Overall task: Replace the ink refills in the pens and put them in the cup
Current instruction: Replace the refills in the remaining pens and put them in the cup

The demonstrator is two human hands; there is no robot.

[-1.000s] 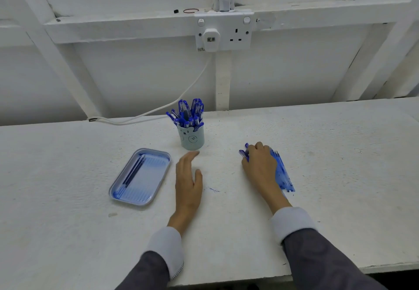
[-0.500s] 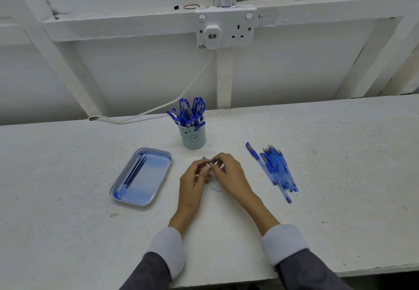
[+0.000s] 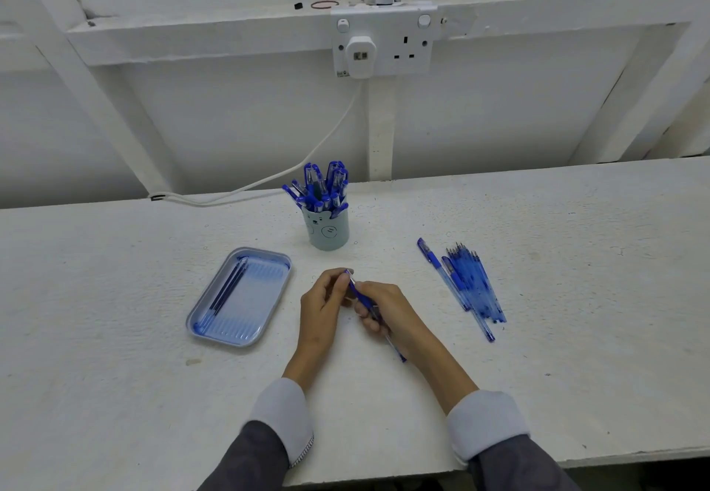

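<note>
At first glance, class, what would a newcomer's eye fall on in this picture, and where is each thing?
Mid-table, the left hand and right hand both grip one blue pen. Just behind them stands a pale cup crammed with capped pens. A fan of loose pens lies to the right, and a blue tray to the left.

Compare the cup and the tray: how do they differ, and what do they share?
The cup is tall and round; the tray is shallow and rectangular. The cup is packed with blue pens standing on end; the tray holds a few thin refills lying flat. Both sit on the white table.
</note>
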